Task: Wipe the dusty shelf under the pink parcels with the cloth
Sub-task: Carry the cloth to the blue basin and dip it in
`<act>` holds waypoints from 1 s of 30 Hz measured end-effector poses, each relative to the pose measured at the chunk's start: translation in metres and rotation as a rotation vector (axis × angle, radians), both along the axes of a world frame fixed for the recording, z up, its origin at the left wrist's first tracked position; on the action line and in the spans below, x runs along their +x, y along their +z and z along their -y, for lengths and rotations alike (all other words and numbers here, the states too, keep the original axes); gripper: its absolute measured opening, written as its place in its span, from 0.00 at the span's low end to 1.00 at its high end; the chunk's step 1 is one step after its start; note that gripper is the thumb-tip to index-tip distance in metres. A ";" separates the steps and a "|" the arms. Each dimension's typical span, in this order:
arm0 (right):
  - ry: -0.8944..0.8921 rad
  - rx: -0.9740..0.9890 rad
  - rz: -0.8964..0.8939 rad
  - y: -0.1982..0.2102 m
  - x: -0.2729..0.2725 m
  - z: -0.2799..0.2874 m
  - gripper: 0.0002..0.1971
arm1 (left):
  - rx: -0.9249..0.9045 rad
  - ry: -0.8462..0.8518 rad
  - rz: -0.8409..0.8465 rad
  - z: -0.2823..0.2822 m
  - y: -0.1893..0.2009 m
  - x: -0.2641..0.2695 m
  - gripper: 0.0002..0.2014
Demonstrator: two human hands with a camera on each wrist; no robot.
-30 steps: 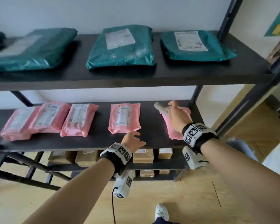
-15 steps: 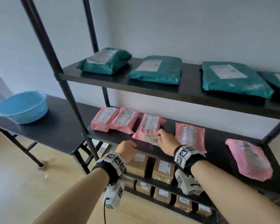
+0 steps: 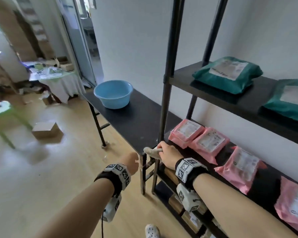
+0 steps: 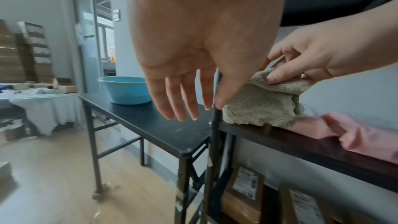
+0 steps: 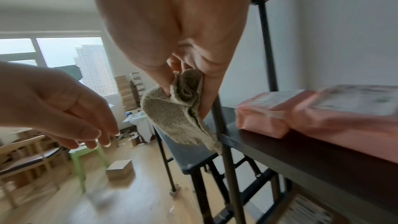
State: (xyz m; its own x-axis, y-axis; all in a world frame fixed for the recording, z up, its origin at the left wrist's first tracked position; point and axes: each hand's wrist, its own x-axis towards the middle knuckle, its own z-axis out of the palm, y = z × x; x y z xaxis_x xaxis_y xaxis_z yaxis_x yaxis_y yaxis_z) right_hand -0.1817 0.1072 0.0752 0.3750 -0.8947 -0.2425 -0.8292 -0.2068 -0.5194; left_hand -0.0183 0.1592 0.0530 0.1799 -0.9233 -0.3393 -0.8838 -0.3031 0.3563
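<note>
My right hand (image 3: 167, 154) grips a folded beige cloth (image 3: 151, 150) at the left end of the dark middle shelf (image 3: 272, 186), beside the black upright post (image 3: 169, 71). The cloth (image 4: 260, 106) hangs over the shelf's front left corner, and its folds (image 5: 178, 113) are pinched between thumb and fingers. Several pink parcels (image 3: 210, 143) lie in a row along the shelf to the right. My left hand (image 3: 131, 163) hovers off the shelf to the left, with straight relaxed fingers (image 4: 183, 103) and nothing in it.
A black side table (image 3: 138, 124) adjoins the shelf on the left and carries a blue basin (image 3: 113, 93). Teal parcels (image 3: 227, 74) lie on the upper shelf. Brown boxes (image 4: 243, 200) fill the lower shelf. A cardboard box (image 3: 47, 132) and a green stool (image 5: 86, 157) stand on the floor.
My right hand has drawn the cloth leftward along the shelf, from the right end past the middle to the left corner. My left hand has come off the shelf edge and moved left too.
</note>
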 end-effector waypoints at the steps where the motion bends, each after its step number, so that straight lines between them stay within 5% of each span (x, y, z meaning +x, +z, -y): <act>1: 0.026 0.002 0.002 -0.001 0.016 0.010 0.10 | 0.012 0.024 -0.008 0.004 -0.002 0.013 0.15; 15: 0.207 -0.075 0.091 0.009 0.211 0.188 0.11 | 0.010 0.220 0.135 0.145 0.029 0.176 0.16; 22: 0.131 -0.070 0.086 0.011 0.275 0.254 0.13 | -0.017 0.255 0.040 0.205 0.023 0.239 0.16; 30: -0.045 -0.098 0.123 0.010 0.350 0.351 0.11 | -0.064 0.084 0.069 0.314 0.006 0.354 0.16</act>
